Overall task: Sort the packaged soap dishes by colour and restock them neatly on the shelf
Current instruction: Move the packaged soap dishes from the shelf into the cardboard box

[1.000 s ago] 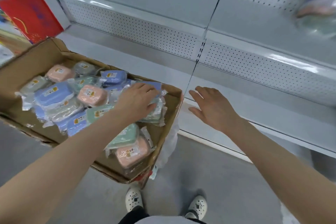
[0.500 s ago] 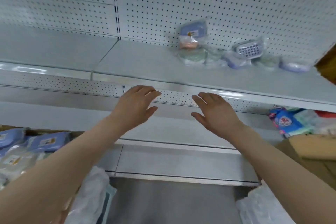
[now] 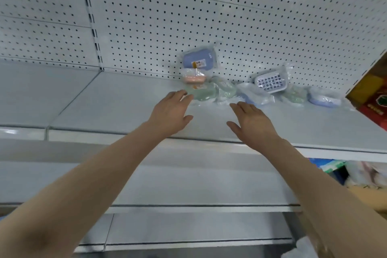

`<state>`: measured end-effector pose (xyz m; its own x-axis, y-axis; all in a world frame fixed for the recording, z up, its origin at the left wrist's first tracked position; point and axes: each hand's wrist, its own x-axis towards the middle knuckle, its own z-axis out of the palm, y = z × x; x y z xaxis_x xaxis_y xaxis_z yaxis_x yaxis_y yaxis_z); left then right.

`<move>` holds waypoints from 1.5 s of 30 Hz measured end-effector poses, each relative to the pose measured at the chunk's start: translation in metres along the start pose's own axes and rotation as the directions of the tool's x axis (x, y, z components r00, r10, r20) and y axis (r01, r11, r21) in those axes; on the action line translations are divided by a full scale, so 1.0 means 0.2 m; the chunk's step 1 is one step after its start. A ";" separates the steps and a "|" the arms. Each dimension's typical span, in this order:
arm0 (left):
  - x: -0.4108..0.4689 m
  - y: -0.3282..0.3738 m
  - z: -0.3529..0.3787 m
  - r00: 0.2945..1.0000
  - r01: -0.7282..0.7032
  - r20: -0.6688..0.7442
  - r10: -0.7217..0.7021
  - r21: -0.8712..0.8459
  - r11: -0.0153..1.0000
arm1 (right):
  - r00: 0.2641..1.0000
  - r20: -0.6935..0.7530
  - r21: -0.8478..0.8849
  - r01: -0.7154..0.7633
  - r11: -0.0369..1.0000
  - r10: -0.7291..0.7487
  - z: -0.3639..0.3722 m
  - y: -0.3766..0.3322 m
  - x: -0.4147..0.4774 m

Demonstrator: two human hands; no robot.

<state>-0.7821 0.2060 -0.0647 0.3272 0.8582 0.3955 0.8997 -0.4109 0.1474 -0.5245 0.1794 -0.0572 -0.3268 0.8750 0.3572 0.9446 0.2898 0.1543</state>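
Since half a second ago both arms have come up from the lower tier. Your left grip point(image 3: 170, 114) and right grip point(image 3: 251, 123) are now over the upper shelf point(image 3: 117, 102), fingertips at the front edge of the pile. Both grips are flat and open, fingers straight, holding nothing. Can't tell if the left fingertips are on a wrapper yet.

Stock sits at the back of the shelf, colours mixed:
- blue soap dish point(image 3: 199, 62) is propped upright against the pegboard point(image 3: 209, 16)
- it looks stacked on a pink soap dish point(image 3: 193, 79), over a green soap dish point(image 3: 204, 92)
- to the right: second green dish point(image 3: 226, 90), tilted grid-topped dish point(image 3: 271, 81), far green dish point(image 3: 293, 96), and far blue dish point(image 3: 323, 100) near the red carton point(image 3: 372, 107)

Risks as I read them:
- That blue/pink/green stack is only leaning. Pull the green out from under it and the top two likely slide or topple.
- Wrappers look slick and overlap — drag one and its neighbours come along, still mixed.
- A flat-handed sweep forward could push packs off the front of the shelf.
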 end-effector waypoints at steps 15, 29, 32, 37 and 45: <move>0.58 -0.24 0.34 0.991 0.050 0.130 -0.027 -0.174 0.983 | 0.952 0.205 0.066 -0.245 0.967 0.227 0.29 0.19 0.77; 0.14 -0.49 0.04 0.949 0.279 0.182 -0.256 -0.117 0.953 | 0.973 0.180 0.020 -0.153 0.988 0.147 0.37 0.00 0.73; 0.11 -0.42 0.05 0.951 0.297 0.129 -0.282 -0.113 0.948 | 0.989 0.122 0.141 -0.104 0.985 0.087 0.35 -0.05 0.66; 0.01 -0.34 0.04 0.931 0.352 0.121 -0.344 -0.054 0.934 | 0.941 0.275 0.298 -0.280 0.913 0.199 0.36 -0.02 0.57; -0.31 -0.19 -0.05 0.881 0.471 0.063 -0.468 -0.022 0.882 | 0.987 0.111 0.304 -0.147 0.941 0.118 0.25 -0.12 0.37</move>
<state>-0.8395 0.1661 -0.0853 -0.1149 0.9682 0.2221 0.9411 0.0345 0.3363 -0.5699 0.2571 -0.0812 -0.2074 0.9406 0.2688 0.9468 0.2622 -0.1868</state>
